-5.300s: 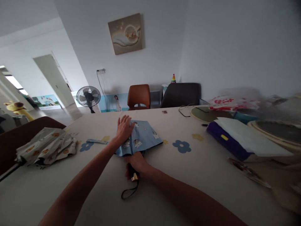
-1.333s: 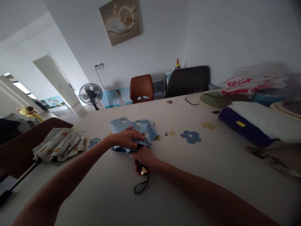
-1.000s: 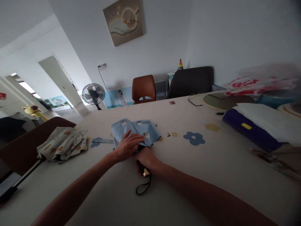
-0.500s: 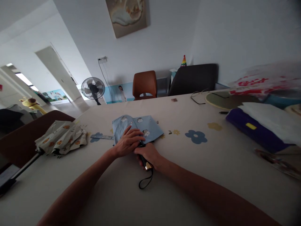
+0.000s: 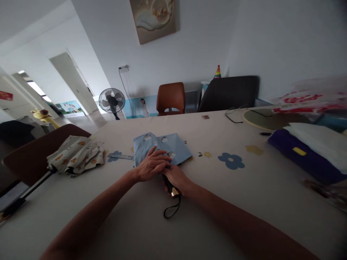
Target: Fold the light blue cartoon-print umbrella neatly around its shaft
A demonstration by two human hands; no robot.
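A light blue umbrella (image 5: 177, 146) with small cartoon prints lies folded on the table in front of me, its strap stretched out to the left. My left hand (image 5: 153, 164) rests flat on the canopy, fingers stretched out and pointing right. My right hand (image 5: 177, 178) is wrapped round the black handle, which has a gold end and a dark wrist loop hanging toward me. The fingertips of my left hand lie by the right thumb, and they hide the place where handle and canopy meet.
A second, cream patterned umbrella (image 5: 76, 155) lies at the left table edge, its shaft toward me. On the right are a purple tissue pack (image 5: 303, 155), glasses (image 5: 234, 119), a pen (image 5: 265, 134) and a plastic bag (image 5: 309, 99). Chairs (image 5: 170, 97) stand beyond the table (image 5: 217, 202).
The whole view has shifted slightly, so things appear a little further right. Both hands keep nearly the same place on the blue umbrella.
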